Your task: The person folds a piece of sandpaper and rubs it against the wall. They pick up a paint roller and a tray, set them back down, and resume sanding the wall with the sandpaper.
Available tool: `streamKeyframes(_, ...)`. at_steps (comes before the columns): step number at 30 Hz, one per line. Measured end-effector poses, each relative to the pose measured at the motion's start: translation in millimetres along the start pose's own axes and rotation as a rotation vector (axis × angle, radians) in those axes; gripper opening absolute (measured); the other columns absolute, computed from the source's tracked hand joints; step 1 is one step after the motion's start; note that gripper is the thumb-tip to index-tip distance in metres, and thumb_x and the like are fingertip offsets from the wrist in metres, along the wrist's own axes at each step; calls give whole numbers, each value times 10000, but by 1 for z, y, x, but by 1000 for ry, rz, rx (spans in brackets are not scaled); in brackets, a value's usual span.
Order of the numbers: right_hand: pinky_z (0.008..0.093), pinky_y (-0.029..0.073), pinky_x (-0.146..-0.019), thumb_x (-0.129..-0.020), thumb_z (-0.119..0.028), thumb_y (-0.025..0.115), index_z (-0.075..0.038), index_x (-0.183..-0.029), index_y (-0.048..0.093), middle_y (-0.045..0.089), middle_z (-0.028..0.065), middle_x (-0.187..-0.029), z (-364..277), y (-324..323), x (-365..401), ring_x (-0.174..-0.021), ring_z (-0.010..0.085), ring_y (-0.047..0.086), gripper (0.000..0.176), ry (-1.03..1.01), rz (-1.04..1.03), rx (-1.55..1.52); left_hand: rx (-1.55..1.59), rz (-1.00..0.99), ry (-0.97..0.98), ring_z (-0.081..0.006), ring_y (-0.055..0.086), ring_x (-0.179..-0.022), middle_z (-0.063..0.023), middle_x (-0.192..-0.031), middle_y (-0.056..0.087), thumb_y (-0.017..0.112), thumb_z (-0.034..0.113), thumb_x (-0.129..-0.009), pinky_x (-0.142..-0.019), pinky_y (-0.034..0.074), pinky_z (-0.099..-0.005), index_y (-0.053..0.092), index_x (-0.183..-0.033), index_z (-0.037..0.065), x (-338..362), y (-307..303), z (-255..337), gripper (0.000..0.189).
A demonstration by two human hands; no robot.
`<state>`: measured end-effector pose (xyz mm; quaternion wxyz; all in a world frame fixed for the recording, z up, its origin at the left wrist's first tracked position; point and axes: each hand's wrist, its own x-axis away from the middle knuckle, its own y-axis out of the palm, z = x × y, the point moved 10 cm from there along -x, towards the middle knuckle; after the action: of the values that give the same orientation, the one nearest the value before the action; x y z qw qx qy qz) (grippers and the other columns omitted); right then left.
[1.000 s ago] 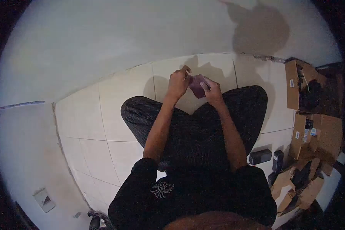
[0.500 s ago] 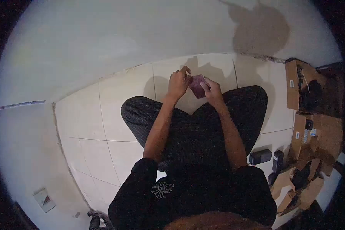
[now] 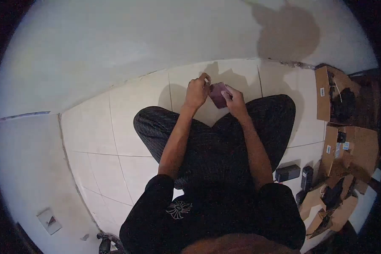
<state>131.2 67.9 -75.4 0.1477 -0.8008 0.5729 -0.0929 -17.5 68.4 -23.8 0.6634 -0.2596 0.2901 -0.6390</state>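
Observation:
A flat, dark purple piece [image 3: 218, 96] with straight edges, like a small pouch or folded cloth, is held above the floor in front of my lap. My right hand [image 3: 236, 103] grips it by its right side, thumb lying across the face. Close by its upper left corner is my left hand [image 3: 197, 92], fingers curled and pinched together. A small pale bit shows at those fingertips, and I cannot tell what it is. Both forearms reach forward over my crossed legs [image 3: 216, 148] in dark striped trousers.
Open cardboard boxes [image 3: 323, 95] with dark items inside line the right side. Two black box-shaped objects [image 3: 288, 173] stand on the tiled floor [image 3: 93, 131] by my right knee. A white wall [image 3: 135, 42] rises ahead, and a switch plate [image 3: 49, 221] sits at lower left.
Almost nothing differs. The fingers of my left hand shift very slightly near the purple piece, while my right hand keeps its grip.

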Motion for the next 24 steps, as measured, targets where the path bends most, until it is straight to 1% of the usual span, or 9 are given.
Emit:
streamKeyframes(1,386,492,-848,-927,-180,568,43,-1181,588,658,235,-1062,9,3,1,-971,360,652,339,0,0,0,0,0,0,-382,653,-698,-207,-679,638,599,22,-821,-679,503,-460,553,-958,18,0,-1,1,145)
streamKeyframes(3,394,489,-862,-927,-205,572,45,-1170,593,655,238,-1069,9,0,2,-984,375,643,350,-94,68,188,-15,-13,-27,-389,651,-712,-207,-697,644,606,30,-819,-683,501,-465,553,-957,22,0,0,-2,148)
streamKeyframes(4,394,489,-862,-927,-205,572,45,-1170,593,655,238,-1069,10,0,2,-984,375,643,350,-94,69,188,-15,-14,-26,-389,651,-712,-207,-697,644,606,30,-819,-683,501,-465,553,-957,22,0,1,-2,148)
streamKeyframes(7,408,483,-880,-925,-218,574,43,-1159,602,652,242,-1077,1,-3,1,-1002,386,632,351,-59,69,137,51,-7,-31,-390,649,-710,-197,-703,650,608,35,-819,-682,496,-465,553,-964,29,0,1,-3,155)
streamKeyframes(9,413,481,-881,-928,-218,566,47,-1150,604,650,247,-1076,-3,-2,0,-1007,390,630,348,12,-6,8,25,1,-23,-388,648,-716,-189,-707,652,607,42,-821,-698,493,-464,551,-981,36,0,0,0,170)
streamKeyframes(13,404,484,-866,-931,-206,560,55,-1156,596,648,252,-1073,-13,-4,1,-998,389,635,347,-21,10,57,-28,-23,-79,-345,679,-777,-173,-759,683,604,62,-863,-684,502,-421,558,-1025,32,0,0,-3,171)
streamKeyframes(15,393,484,-867,-934,-194,553,60,-1160,591,645,254,-1081,-13,-5,1,-1012,387,633,343,16,13,11,-14,-38,-64,-376,649,-746,-186,-742,658,612,45,-815,-729,494,-460,545,-1024,43,0,2,-4,220)
streamKeyframes(19,386,485,-868,-933,-186,553,61,-1166,590,646,255,-1081,-12,-4,1,-1011,386,633,342,10,-7,75,-16,-37,-63,-373,649,-771,-180,-774,666,617,50,-811,-738,496,-462,542,-1043,43,-1,6,-10,243)
streamKeyframes(24,396,485,-879,-924,-192,575,65,-1165,591,639,262,-1087,-2,-1,0,-1021,375,632,353,16,-11,-8,8,-47,-79,-354,647,-823,-159,-795,675,636,84,-812,-803,474,-469,538,-1074,51,-1,5,-11,281)
